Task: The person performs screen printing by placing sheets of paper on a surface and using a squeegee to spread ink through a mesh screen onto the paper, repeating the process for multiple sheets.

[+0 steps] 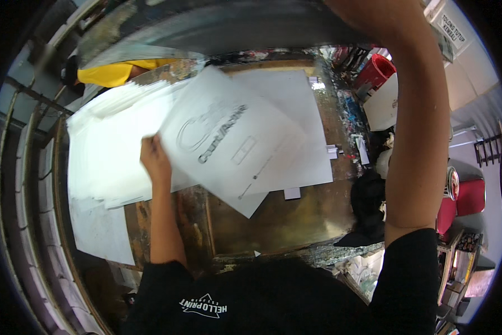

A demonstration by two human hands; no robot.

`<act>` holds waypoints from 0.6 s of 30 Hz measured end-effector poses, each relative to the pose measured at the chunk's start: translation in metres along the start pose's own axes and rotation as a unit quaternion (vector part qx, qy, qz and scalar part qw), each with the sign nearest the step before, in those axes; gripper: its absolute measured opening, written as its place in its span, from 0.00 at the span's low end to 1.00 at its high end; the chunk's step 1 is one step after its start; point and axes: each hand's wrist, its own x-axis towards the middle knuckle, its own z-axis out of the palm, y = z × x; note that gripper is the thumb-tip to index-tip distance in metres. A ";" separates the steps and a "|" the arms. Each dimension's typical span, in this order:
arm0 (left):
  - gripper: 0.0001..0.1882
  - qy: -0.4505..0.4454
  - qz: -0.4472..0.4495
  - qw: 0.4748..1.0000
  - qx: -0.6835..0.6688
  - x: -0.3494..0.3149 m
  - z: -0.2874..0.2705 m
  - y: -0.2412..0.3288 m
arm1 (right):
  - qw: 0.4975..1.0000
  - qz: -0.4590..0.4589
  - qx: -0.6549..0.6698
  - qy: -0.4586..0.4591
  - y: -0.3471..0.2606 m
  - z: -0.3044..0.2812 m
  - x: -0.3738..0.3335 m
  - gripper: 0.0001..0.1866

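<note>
My left hand (155,157) is closed on the left edge of a printed sheet of paper (223,162), white with dark lettering and a line drawing. The sheet is tilted and slightly blurred, and it overlaps another white sheet (312,134) lying on the worn printing board (273,223). Under and beside my left hand lies a large stack of white paper (117,145). My right arm reaches up to the top edge, where only part of my right hand (358,14) shows; its fingers are out of the picture. A dark raised panel (251,28) spans the top beside that hand.
Small paper tabs (292,193) sit around the sheet on the board. To the right are a red bucket (375,71), a black cloth (368,204) and a red chair (470,197). A person in yellow (106,75) is beyond the stack. Racks (39,184) line the left.
</note>
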 end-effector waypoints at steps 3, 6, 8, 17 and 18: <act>0.12 0.059 -0.085 0.989 0.102 -0.030 -0.095 -0.042 | 0.995 0.056 0.048 -0.066 -0.006 -0.014 -0.003 0.30; 0.15 0.116 -0.087 0.969 0.199 -0.043 -0.163 -0.085 | 0.991 0.098 0.023 -0.092 -0.009 -0.020 -0.010 0.30; 0.18 0.103 -0.146 0.951 0.254 -0.052 -0.220 -0.119 | 0.996 0.072 0.009 -0.043 -0.006 -0.003 -0.014 0.30; 0.63 -0.358 0.194 0.877 0.255 -0.084 -0.050 0.046 | 0.995 0.088 -0.016 -0.047 -0.014 -0.003 -0.021 0.32; 0.64 -0.373 0.236 0.858 0.262 -0.097 -0.025 0.048 | 0.993 0.095 -0.010 -0.064 -0.014 -0.007 -0.015 0.32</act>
